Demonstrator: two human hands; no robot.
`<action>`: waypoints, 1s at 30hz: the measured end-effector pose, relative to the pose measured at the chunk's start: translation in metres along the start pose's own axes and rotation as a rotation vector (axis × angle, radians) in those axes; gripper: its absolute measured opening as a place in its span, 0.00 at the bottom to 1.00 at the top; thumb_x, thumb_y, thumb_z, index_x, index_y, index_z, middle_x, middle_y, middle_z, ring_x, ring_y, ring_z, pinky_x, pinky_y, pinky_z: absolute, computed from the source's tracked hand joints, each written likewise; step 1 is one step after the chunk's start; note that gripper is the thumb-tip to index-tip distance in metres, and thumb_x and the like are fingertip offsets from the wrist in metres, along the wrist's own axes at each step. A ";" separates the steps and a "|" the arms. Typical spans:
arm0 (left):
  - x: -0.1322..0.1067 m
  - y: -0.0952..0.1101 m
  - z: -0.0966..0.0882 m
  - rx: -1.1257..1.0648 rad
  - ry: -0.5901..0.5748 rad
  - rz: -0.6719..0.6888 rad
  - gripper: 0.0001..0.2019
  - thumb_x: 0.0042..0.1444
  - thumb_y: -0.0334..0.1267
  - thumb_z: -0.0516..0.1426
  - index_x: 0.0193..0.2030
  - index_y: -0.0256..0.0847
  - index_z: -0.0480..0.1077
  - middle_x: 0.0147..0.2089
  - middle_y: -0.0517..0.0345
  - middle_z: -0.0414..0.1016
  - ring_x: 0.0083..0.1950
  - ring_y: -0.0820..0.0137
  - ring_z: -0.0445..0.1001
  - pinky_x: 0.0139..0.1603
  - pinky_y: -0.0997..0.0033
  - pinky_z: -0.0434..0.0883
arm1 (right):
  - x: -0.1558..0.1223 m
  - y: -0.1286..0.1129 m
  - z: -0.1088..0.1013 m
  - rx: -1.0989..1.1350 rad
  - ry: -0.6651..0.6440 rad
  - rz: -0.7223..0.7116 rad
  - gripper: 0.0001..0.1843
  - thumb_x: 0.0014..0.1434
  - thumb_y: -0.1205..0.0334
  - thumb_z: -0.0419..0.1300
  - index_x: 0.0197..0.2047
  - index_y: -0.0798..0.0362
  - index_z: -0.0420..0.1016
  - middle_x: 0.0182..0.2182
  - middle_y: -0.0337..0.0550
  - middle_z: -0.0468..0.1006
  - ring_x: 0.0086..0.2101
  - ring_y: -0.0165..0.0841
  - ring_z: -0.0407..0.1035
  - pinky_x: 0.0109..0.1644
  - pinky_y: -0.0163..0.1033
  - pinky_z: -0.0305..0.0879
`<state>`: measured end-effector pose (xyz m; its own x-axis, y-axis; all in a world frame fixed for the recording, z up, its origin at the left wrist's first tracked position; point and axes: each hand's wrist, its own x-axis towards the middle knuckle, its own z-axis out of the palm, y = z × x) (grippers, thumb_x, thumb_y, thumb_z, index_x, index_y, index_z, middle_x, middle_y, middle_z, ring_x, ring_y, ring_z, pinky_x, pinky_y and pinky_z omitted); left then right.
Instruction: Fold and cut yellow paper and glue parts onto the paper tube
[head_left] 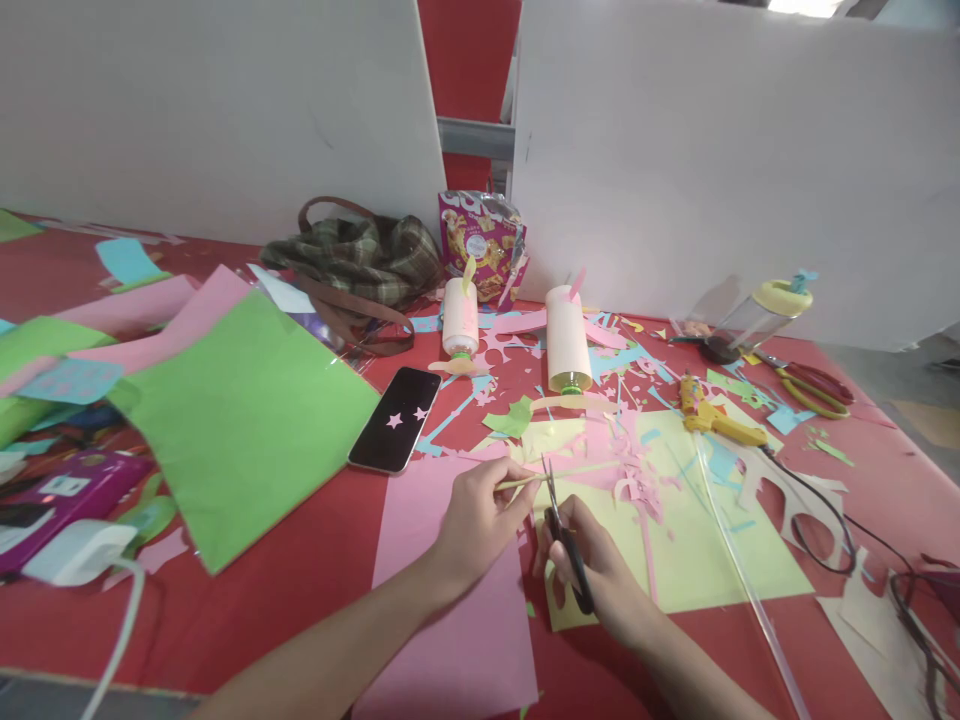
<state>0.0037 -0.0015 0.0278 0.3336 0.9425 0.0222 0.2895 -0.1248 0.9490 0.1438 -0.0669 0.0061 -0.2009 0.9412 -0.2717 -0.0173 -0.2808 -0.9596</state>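
Note:
My left hand (480, 515) pinches a thin pale-yellow paper strip (525, 481) that sticks out to the right past its fingertips. In my right hand (600, 565) are black-handled scissors (571, 555), their blades pointing away from me and parted around the strip, close to my left fingertips. Below the hands lie a pink paper sheet (442, 620) and a pale-yellow sheet (705, 570), the latter strewn with pink and blue scraps. A dark-screened phone (396, 420) with small pink star cutouts on it rests left of my left hand.
Two cream paper-wrapped bottles (568, 340) stand ahead among scraps. A yellow glue gun (716, 418), a glue stick (742, 570) and red-and-yellow-handled tools (814, 388) lie right. Green paper (247, 430) and a purple box (75, 490) are left. A plaid bag (360, 255) and snack packet (480, 240) sit behind.

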 end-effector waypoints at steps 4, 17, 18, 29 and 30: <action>0.001 0.000 0.000 0.016 -0.006 0.017 0.07 0.51 0.36 0.51 0.28 0.37 0.67 0.26 0.60 0.71 0.27 0.75 0.68 0.27 0.78 0.66 | 0.000 0.000 0.000 0.014 -0.012 0.000 0.15 0.54 0.49 0.50 0.29 0.50 0.50 0.22 0.30 0.59 0.16 0.22 0.59 0.19 0.31 0.56; 0.002 -0.002 -0.002 0.107 -0.005 0.054 0.08 0.51 0.37 0.50 0.27 0.38 0.67 0.25 0.60 0.71 0.27 0.74 0.68 0.29 0.77 0.64 | 0.002 -0.002 0.001 -0.021 0.024 0.004 0.16 0.53 0.50 0.52 0.28 0.51 0.50 0.20 0.31 0.60 0.17 0.22 0.56 0.19 0.30 0.53; 0.002 -0.002 -0.001 0.105 -0.009 0.048 0.08 0.51 0.37 0.50 0.27 0.38 0.66 0.25 0.60 0.70 0.27 0.74 0.68 0.29 0.77 0.64 | 0.002 -0.002 0.001 -0.051 0.037 -0.002 0.15 0.53 0.50 0.52 0.28 0.51 0.51 0.20 0.31 0.61 0.17 0.22 0.55 0.20 0.30 0.52; 0.004 -0.003 -0.002 0.009 -0.050 -0.040 0.07 0.50 0.36 0.51 0.25 0.38 0.66 0.24 0.61 0.69 0.27 0.73 0.67 0.29 0.76 0.65 | 0.001 -0.003 0.001 -0.218 0.133 0.014 0.16 0.51 0.54 0.54 0.23 0.51 0.51 0.18 0.32 0.58 0.20 0.24 0.53 0.24 0.31 0.51; 0.004 -0.004 -0.001 -0.002 -0.050 -0.050 0.07 0.49 0.36 0.51 0.25 0.38 0.66 0.24 0.60 0.69 0.27 0.73 0.68 0.29 0.76 0.65 | 0.001 -0.002 0.001 -0.223 0.140 0.019 0.16 0.51 0.54 0.54 0.23 0.51 0.51 0.18 0.32 0.57 0.20 0.24 0.53 0.23 0.31 0.50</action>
<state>0.0026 0.0028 0.0245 0.3637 0.9306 -0.0406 0.3052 -0.0779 0.9491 0.1428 -0.0655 0.0081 -0.0615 0.9574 -0.2823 0.2042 -0.2648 -0.9424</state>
